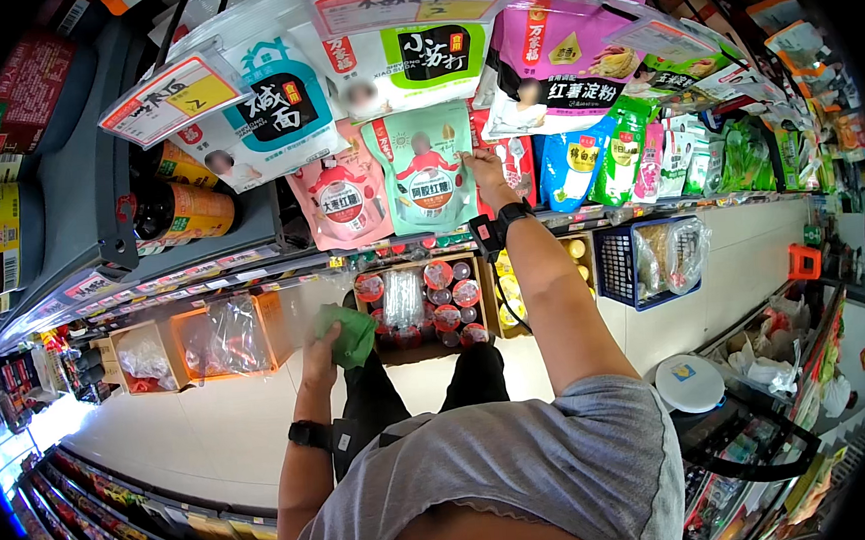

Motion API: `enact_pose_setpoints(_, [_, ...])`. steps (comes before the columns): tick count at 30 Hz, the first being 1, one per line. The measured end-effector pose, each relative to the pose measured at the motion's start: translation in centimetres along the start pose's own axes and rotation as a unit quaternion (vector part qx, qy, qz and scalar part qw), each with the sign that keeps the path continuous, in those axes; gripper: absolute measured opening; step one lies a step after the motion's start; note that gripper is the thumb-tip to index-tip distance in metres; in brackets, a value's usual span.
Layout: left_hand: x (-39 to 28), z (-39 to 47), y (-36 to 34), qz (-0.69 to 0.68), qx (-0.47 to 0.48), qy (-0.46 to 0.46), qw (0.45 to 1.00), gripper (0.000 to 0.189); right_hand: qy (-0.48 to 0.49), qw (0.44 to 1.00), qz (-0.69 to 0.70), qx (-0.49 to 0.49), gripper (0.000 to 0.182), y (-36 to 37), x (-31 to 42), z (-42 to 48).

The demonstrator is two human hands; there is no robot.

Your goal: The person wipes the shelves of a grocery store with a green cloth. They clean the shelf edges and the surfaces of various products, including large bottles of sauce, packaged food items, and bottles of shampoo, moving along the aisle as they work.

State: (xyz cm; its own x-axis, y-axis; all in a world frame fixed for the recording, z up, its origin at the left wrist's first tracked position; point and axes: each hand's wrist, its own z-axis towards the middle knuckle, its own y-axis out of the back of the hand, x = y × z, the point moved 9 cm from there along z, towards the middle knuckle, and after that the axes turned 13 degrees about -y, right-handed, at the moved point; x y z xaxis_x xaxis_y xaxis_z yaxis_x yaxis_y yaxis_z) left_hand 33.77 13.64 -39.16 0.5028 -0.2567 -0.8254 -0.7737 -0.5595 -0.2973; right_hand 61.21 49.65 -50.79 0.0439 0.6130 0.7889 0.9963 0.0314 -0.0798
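Observation:
My left hand (323, 353) is closed on a folded green cloth (350, 334), held low over the floor in front of my legs. Up at the shelf, the fingers of my right hand (487, 172) touch the right edge of a mint-green pouch of brown sugar (426, 172); whether they pinch it cannot be told. A pink pouch (341, 193) stands to its left. Partly behind my right hand is a red pouch (519, 162). White bags (264, 116) and a purple starch bag (557, 65) hang above this row, with price tags (172, 100) before them.
Dark bottles (187, 209) lie on the shelf at left. Blue, green and pink pouches (576, 166) continue rightward. Below the shelf, cartons of jars (442, 299), an orange crate (271, 330) and a blue basket (617, 268) sit on the floor. A white-lidded bucket (689, 384) stands at right.

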Motion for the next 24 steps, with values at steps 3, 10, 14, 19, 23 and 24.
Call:
enact_pose_setpoints(3, [-0.4, -0.1, -0.5, -0.007, -0.001, 0.002, 1.000, 0.032, 0.072, 0.984, -0.081, -0.140, 0.011, 0.6, 1.6, -1.7])
enact_pose_setpoints(10, [0.0, 0.2, 0.0, -0.006, -0.008, 0.008, 1.000, 0.033, 0.296, 0.919, -0.212, -0.150, 0.007, -8.0, 3.9, -9.5])
enact_pose_setpoints(14, [-0.2, 0.6, 1.0, -0.005, -0.014, 0.008, 1.000, 0.034, 0.243, 0.900, -0.352, -0.079, 0.037, -14.1, 1.3, -10.9])
enact_pose_setpoints(19, [-0.8, 0.3, 1.9, -0.003, -0.023, 0.000, 1.000, 0.034, 0.266, 0.822, -0.489, -0.121, 0.052, -16.2, 1.6, -11.8])
enact_pose_setpoints(23, [-0.7, -0.2, 2.4, -0.028, -0.062, -0.005, 0.998, 0.026, 0.253, 0.787, -0.547, -0.131, 0.056, -17.0, 2.0, -13.0])
enact_pose_setpoints(24, [-0.8, -0.2, 2.2, -0.032, -0.060, -0.006, 0.998, 0.026, 0.248, 0.778, -0.562, -0.132, 0.058, -17.1, 2.1, -13.1])
